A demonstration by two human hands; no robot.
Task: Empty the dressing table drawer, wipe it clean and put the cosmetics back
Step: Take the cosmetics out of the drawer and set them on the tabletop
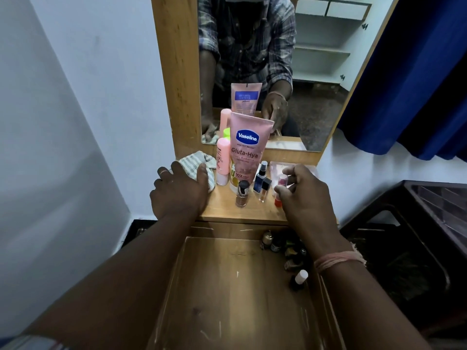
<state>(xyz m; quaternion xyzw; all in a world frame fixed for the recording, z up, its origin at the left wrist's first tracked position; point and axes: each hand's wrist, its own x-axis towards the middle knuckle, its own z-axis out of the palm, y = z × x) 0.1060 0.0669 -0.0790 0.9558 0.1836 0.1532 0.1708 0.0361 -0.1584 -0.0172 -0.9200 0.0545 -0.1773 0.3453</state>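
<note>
The right hand (303,195) is nearer the upright red bottle (280,192), which stands on the worktop (227,210) at its nine o'clock, fingers (290,173) half curled around it, while the left hand (180,190) presses flat on the cloth (195,160).

Pink tube (246,150) on the counter (227,210) reads "Vaseline" (white on a blue badge), then "Gluta-Hya", "Radiance", and "10X" lower down. Other small print unreadable.

Cloth (199,164) left on tabletop (227,210), Vaseline tube (246,147) right of it; open drawer (227,286) in front, bottles (285,248) in right side.
</note>
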